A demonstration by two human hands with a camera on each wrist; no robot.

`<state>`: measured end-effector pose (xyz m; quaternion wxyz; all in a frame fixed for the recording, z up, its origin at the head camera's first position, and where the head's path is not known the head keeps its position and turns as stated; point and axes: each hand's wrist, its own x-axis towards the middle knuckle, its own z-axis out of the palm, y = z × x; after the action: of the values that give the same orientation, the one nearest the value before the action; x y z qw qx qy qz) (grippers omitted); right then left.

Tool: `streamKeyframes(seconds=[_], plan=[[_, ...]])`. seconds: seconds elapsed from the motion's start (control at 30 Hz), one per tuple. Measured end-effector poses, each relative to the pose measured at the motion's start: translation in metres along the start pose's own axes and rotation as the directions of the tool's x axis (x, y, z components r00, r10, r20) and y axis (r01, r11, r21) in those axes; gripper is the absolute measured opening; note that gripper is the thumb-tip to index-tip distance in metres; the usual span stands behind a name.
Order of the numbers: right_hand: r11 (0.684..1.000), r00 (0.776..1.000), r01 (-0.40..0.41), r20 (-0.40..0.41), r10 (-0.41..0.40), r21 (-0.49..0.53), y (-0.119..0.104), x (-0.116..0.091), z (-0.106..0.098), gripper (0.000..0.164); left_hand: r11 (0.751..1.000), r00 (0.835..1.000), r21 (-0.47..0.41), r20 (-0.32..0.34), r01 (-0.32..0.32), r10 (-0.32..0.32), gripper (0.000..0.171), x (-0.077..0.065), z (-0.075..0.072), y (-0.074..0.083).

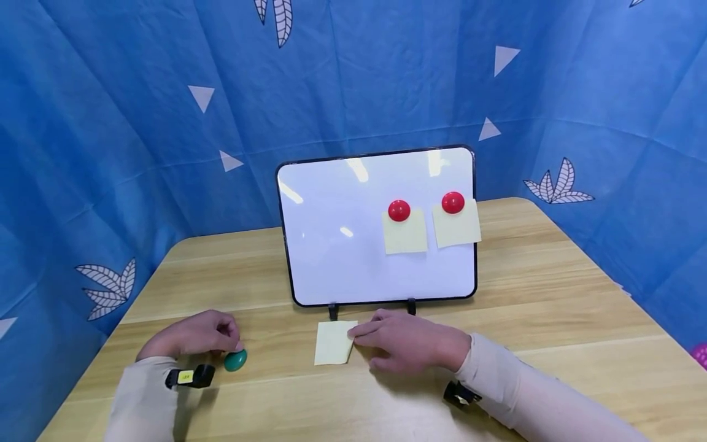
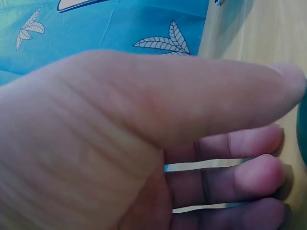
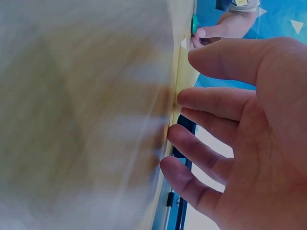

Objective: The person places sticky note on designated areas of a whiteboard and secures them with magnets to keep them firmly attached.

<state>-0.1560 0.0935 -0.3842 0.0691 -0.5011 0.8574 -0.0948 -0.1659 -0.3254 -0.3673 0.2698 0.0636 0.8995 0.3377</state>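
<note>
In the head view, my left hand [image 1: 205,333] is low over the left of the table, thumb and fingertips pinching the edge of a round green magnet [image 1: 235,360]. The left wrist view has my thumb reaching to the magnet [image 2: 302,129], which is mostly cut off; the index finger is hidden. A pale yellow sticky note [image 1: 333,342] lies on the table before the whiteboard [image 1: 337,245]. My right hand [image 1: 405,341] touches its right edge with extended fingertips. Seen from the right wrist, that hand's fingers [image 3: 211,103] are loosely spread, thumb apart from them.
Two red magnets [image 1: 399,210] hold two more yellow notes [image 1: 405,236] on the whiteboard's right half; the outer one overhangs the frame. Black feet [image 1: 333,311] support the board on the wooden table [image 1: 237,276]. Blue patterned cloth [image 1: 375,73] hangs behind and at both sides.
</note>
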Motion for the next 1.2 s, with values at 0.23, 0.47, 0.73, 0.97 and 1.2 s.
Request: streamKeyframes(seconds=[0.23,0.47,0.73,0.97,1.2], plan=[[0.998,1.0,-0.01,-0.013,0.011,0.062,0.001,0.001,0.0,0.051,0.999,0.999,0.018,0.011,0.046,-0.046,0.029,-0.003,0.001,0.006],[0.995,0.999,-0.002,-0.042,0.006,0.096,0.001,0.004,-0.002,0.05,0.999,0.999,-0.001,0.019,0.047,-0.047,0.028,-0.001,0.004,0.008],[0.993,0.997,0.003,-0.08,0.007,0.121,0.001,0.004,-0.002,0.044,0.999,0.999,0.036,-0.037,-0.01,0.011,0.028,0.011,0.015,0.012],[0.991,0.994,0.025,-0.107,-0.011,0.131,0.002,0.003,-0.002,0.042,0.996,0.987,0.09,-0.16,0.008,0.007,0.027,0.027,0.025,0.022],[0.989,0.98,0.059,-0.197,-0.032,0.134,0.004,0.005,-0.004,0.035,0.998,0.975,0.06,-0.221,0.031,-0.017,0.029,0.032,0.031,0.021]])
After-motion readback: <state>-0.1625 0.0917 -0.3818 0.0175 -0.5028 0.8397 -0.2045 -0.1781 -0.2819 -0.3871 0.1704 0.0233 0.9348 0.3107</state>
